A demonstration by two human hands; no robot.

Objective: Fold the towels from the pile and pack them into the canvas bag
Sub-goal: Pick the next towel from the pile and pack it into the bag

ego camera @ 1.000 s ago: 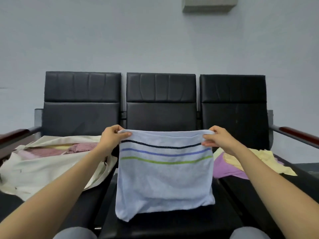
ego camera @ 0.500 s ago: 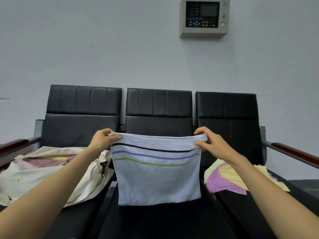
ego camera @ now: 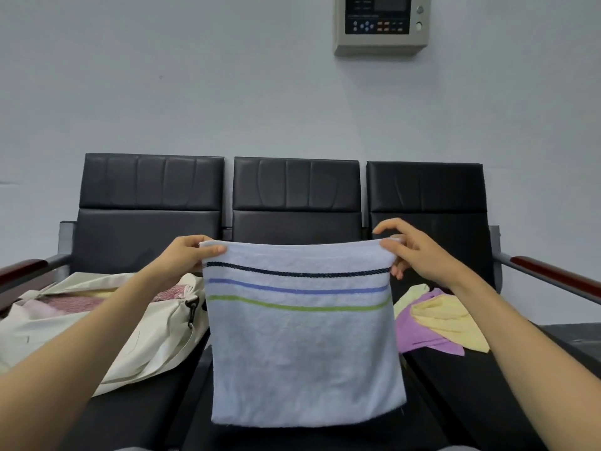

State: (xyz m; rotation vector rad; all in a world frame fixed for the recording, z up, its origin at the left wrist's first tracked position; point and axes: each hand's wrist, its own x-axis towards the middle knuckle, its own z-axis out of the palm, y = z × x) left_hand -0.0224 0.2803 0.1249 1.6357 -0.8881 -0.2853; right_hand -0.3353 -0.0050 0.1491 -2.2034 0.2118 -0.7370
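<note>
1. Head view: a pale blue towel (ego camera: 302,353) hangs flat in the centre of the frame, in front of the middle seat of a black three-seat bench (ego camera: 296,190).
2. Three stripes cross the towel near its top: dark navy, blue, then green.
3. The left hand (ego camera: 182,258) pinches the towel's upper left corner, thumb on the front and fingers behind.
4. The right hand (ego camera: 419,255) pinches the upper right corner between thumb and lower fingers; its index finger arches above the edge.
5. Whether the towel's bottom edge touches the seat cannot be told.
6. A cream canvas bag (ego camera: 136,346) lies open on the seat at lower left, just beside the hanging towel, with a pink towel (ego camera: 74,302) showing inside it.
7. At right of centre, on the right seat, a yellow towel (ego camera: 448,323) lies on top of a purple towel (ego camera: 419,330).
8. Reddish-brown armrests (ego camera: 553,271) stand at both ends of the bench.
9. A beige control panel (ego camera: 380,24) hangs on the wall at upper right of centre.
</note>
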